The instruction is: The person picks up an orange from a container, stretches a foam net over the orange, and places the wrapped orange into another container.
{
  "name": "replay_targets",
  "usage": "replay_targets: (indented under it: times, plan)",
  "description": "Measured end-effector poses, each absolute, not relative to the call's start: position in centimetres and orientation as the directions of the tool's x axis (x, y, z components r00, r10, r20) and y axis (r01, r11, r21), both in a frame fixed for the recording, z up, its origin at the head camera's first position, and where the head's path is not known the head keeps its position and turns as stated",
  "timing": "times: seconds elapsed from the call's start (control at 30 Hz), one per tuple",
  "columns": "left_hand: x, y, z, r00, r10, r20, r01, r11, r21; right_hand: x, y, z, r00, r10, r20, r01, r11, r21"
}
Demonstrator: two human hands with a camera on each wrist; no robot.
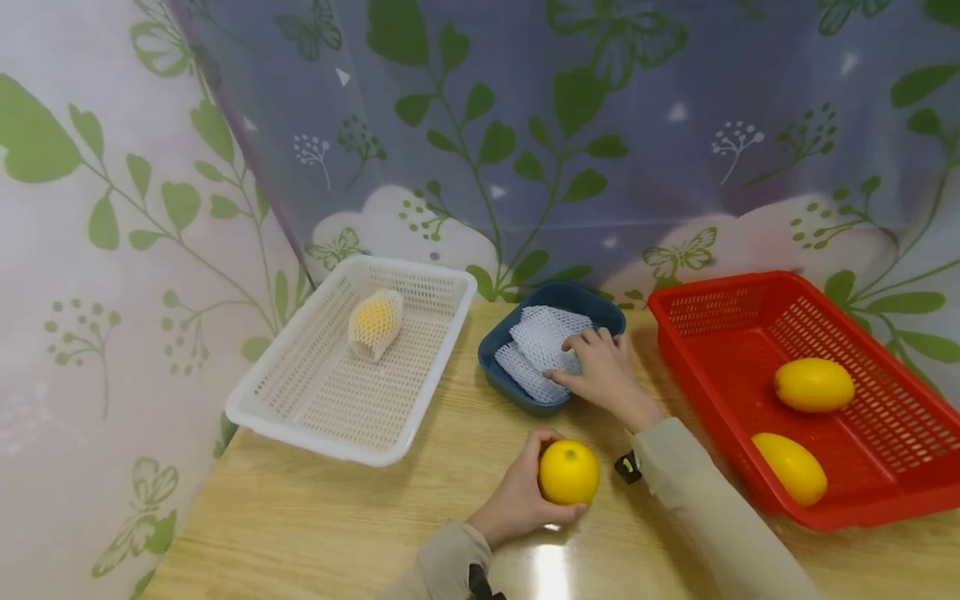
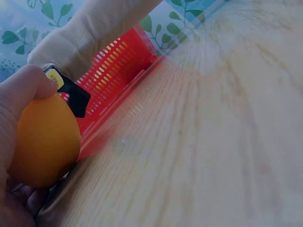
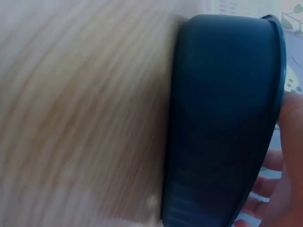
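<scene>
My left hand (image 1: 525, 493) curls its fingers and thumb round a smooth yellow fruit (image 1: 570, 472) above the table, with the fruit's small stem spot facing up. In the left wrist view the same fruit (image 2: 45, 139) looks more orange. Over a dark blue bowl (image 1: 525, 407) is my right hand (image 1: 604, 372), its thumb and fingers spread at white foam net sleeves (image 1: 543, 337). The right wrist view shows mostly the bowl's outer side (image 3: 222, 118), with part of the hand beyond its rim; the sleeves are hidden there.
On the left stands a white perforated basket (image 1: 315, 437) holding one yellow fruit in a foam net (image 1: 377, 321). A red perforated basket (image 1: 705, 392) on the right contains two bare yellow fruits (image 1: 814, 385). Behind the wooden table (image 1: 300, 508) hangs a leaf-patterned cloth (image 1: 480, 167).
</scene>
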State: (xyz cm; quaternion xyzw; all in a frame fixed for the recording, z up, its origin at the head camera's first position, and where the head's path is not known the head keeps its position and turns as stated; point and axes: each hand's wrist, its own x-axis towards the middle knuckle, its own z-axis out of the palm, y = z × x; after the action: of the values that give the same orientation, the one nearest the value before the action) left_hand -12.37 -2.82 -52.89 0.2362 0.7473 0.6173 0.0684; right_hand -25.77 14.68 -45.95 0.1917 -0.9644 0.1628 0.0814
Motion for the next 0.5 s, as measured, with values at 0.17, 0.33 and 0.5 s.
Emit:
replay_targets:
  times: [0.17,0.33,0.5]
  plan:
    - [-12.45,-2.74,-52.88,-0.882,0.433,0.188,0.262,0.117,0.958,-26.31,14.52,-45.76,-0.943,-0.300,0.148,-0.330,0.904,-0.271]
    - [-12.33,-2.73,-52.68,-0.884,0.429,0.187,0.262,0.123,0.957,-26.56,14.11,-45.33,-0.962,-0.267,0.059,-0.272,0.912,-0.306]
    - [-12.21,-2.65,-52.71,-0.887,0.427,0.175,0.255,0.139,0.957,-26.65,13.95,-45.16,-0.970,-0.244,-0.016,-0.224,0.910,-0.349]
